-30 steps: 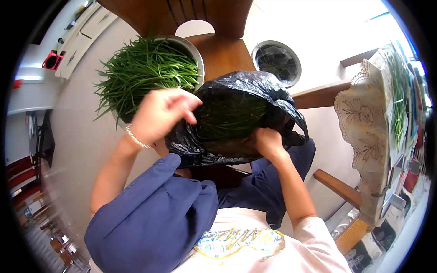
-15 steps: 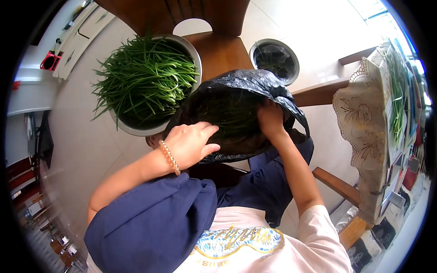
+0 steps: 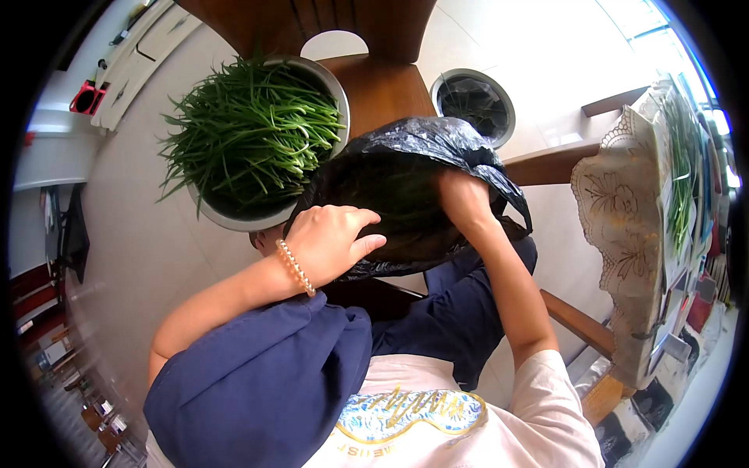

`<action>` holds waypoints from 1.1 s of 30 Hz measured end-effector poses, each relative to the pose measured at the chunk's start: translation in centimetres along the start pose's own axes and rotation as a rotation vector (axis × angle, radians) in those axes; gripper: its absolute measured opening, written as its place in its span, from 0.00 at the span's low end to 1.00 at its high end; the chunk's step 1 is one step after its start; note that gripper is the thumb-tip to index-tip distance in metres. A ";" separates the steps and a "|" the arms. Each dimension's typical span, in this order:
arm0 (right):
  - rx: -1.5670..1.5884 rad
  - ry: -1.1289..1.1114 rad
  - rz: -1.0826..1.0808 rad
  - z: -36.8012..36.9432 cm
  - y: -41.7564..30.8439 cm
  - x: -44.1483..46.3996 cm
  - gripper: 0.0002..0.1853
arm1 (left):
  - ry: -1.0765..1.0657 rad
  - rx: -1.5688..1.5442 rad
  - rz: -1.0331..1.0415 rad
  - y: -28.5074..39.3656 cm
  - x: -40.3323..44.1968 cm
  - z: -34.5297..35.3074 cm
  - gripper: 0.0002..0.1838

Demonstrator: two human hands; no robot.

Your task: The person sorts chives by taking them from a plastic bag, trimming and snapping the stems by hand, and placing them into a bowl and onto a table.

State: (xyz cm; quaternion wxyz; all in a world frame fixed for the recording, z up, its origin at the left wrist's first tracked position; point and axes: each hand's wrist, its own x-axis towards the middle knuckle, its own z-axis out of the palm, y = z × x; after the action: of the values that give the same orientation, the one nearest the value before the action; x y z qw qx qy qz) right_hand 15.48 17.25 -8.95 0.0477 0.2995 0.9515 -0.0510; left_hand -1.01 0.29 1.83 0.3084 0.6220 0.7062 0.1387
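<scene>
At centre, left hand (image 3: 324,243): resting, fingers loosely spread, ideally bracing the black plastic bag (image 3: 425,139).
Right hand (image 3: 468,204): reaching inside, grip untellable.

Bag (image 3: 437,136): glossy, crinkled black plastic. Basin (image 3: 344,105): smooth grey metal. Chair seat (image 3: 382,86): polished brown wood. Trousers (image 3: 265,382): matt cloth, seemingly.

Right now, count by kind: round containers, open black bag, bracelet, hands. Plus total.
Round containers: 2 (large one with greens, smaller one)
Open black bag: 1
Bracelet: 1
Hands: 2 (left hand, right hand)
Total: 6
</scene>
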 end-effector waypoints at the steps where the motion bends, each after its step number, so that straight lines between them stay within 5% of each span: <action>1: 0.087 -0.033 0.067 -2.0 -0.5 -0.5 0.06 | 0.001 0.002 0.000 0.0 0.0 -0.2 0.17; 2: 0.087 -0.033 0.065 -3.7 -0.9 -0.9 0.06 | -0.040 -0.102 -0.042 0.0 -0.1 -0.4 0.17; 5: 0.953 -0.206 0.225 -6.9 -1.9 -2.3 0.11 | -0.188 -0.348 -0.195 0.8 0.1 -1.3 0.17; 9: 1.106 0.062 0.271 -7.7 -3.8 -4.5 0.10 | -0.378 -0.890 -0.296 0.2 0.4 0.0 0.21; 12: 1.120 0.237 0.355 -8.4 -6.0 -6.1 0.10 | -0.417 -1.135 -0.407 0.4 0.8 0.0 0.26; 16: 0.491 0.524 -0.038 -6.8 -7.9 -7.3 0.17 | -0.321 -1.274 -0.421 1.0 0.8 0.0 0.28; 21: 0.517 0.520 -0.162 -5.9 -8.8 -7.5 0.20 | -0.248 -1.308 -0.658 -0.4 0.8 1.7 0.13; 24: 0.792 0.445 -0.133 -5.8 -8.7 -7.5 0.19 | -0.207 -1.355 -0.674 -1.5 0.6 2.5 0.11; 26: 1.461 0.301 0.331 -5.9 -8.8 -7.7 0.17 | -0.191 -1.383 -0.689 -1.6 0.8 2.4 0.11; 28: 1.743 0.155 0.360 -5.0 -7.8 -7.2 0.13 | -0.194 -1.408 -0.676 -1.6 0.8 2.3 0.11; 33: 1.868 0.004 0.418 -4.4 -7.9 -6.8 0.13 | -0.198 -1.433 -0.665 -1.5 0.9 2.7 0.12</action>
State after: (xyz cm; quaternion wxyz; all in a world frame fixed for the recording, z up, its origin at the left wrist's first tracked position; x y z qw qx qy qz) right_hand 16.21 7.56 -3.28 -0.2039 0.3806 0.4538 -0.7795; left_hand -0.62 0.38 -1.33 0.7200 0.0385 0.5631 0.4038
